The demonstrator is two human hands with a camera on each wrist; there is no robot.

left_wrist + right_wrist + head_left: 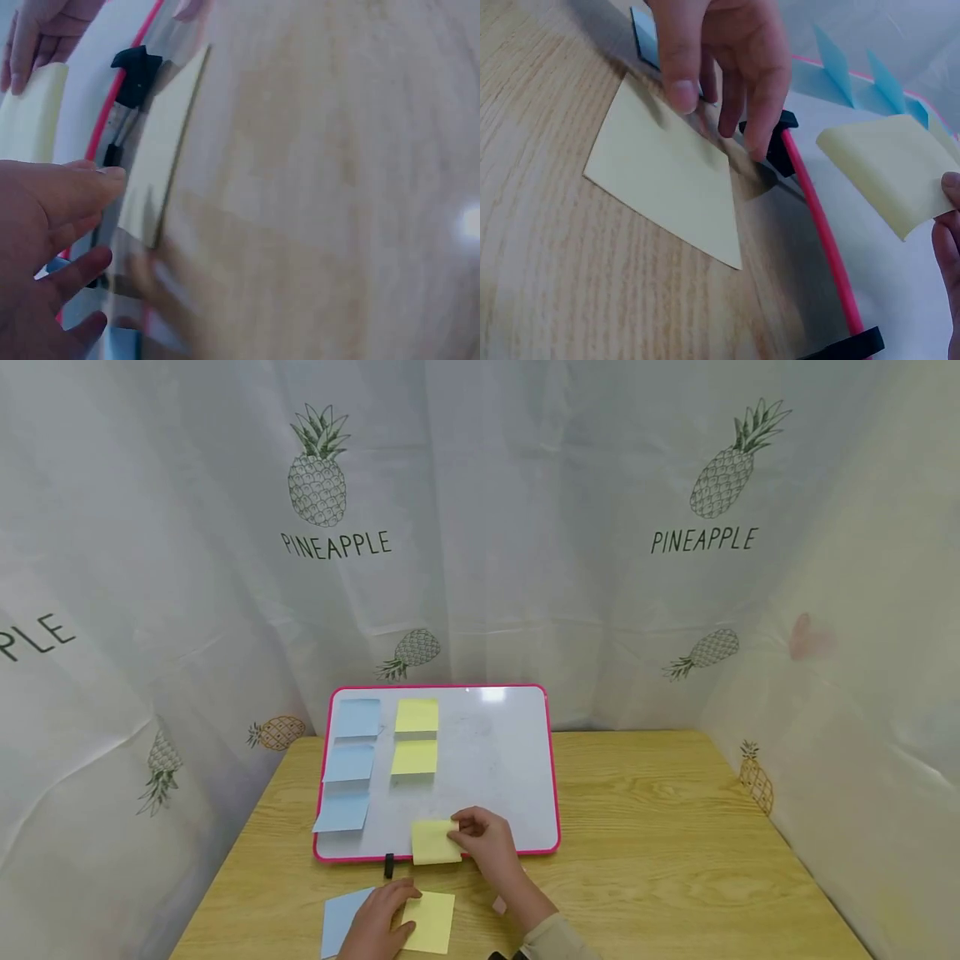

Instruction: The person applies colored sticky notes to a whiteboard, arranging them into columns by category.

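Between the thumb and fingers of my right hand [487, 843] is a yellow sticky note [433, 843], pinched by its right edge over the lower part of a whiteboard [495, 777] with a pink frame. In the right wrist view this note [892, 165] curls along one side. My left hand [378, 920], fingers spread and loosely bent, hovers close over a yellow sticky-note pad [432, 923] on the table. A blue pad [339, 920] lies left of it, partly hidden by the hand. Three blue notes [348, 763] and two yellow notes [415, 757] hang in columns on the board.
The wooden table [675, 827] extends to the right of the board. A black foot [388, 866] juts from the board's lower edge, and a small pale pink piece [499, 906] lies beside my right forearm. Behind hangs a pineapple-print curtain [525, 568].
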